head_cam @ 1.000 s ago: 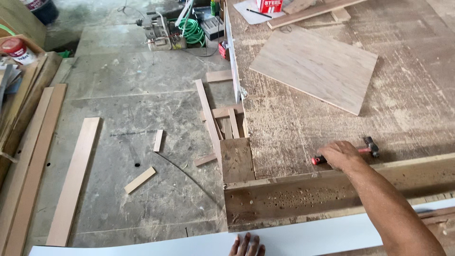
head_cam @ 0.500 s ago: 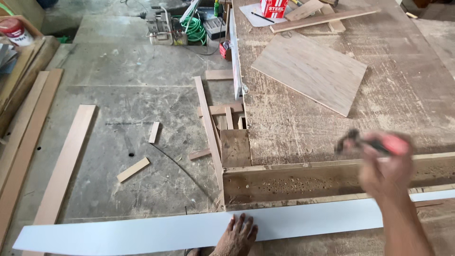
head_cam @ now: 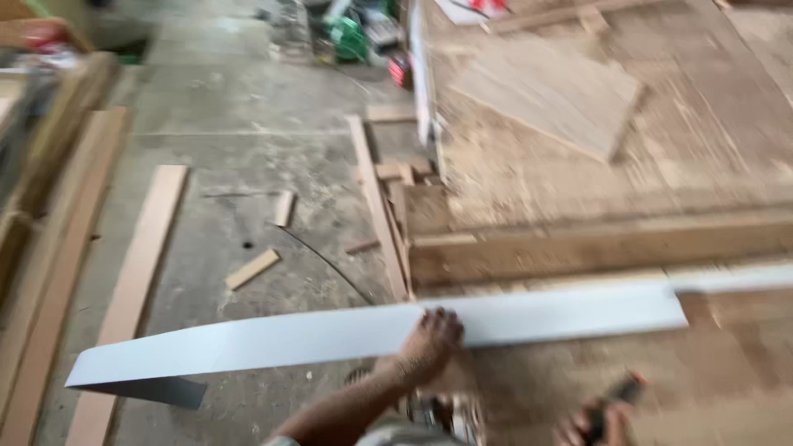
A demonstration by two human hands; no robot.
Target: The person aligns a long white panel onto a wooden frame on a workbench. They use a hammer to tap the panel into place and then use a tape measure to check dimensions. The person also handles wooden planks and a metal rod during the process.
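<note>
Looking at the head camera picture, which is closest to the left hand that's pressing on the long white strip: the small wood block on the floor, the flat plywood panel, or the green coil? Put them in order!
From the left hand:
1. Small loose wood block on the grey concrete floor, up and to the hand's left.
2. Flat rectangular plywood panel on the sawdust-covered workbench, farther up on the right.
3. Green coil among the clutter at the top edge, farthest.

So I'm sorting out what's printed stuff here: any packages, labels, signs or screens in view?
Red and white box or carton: top edge, on the workbench's far end, cut off by the frame and blurred.
Round red and white container: far left, among stacked timber, too blurred to make out.
No signs or screens.
</note>
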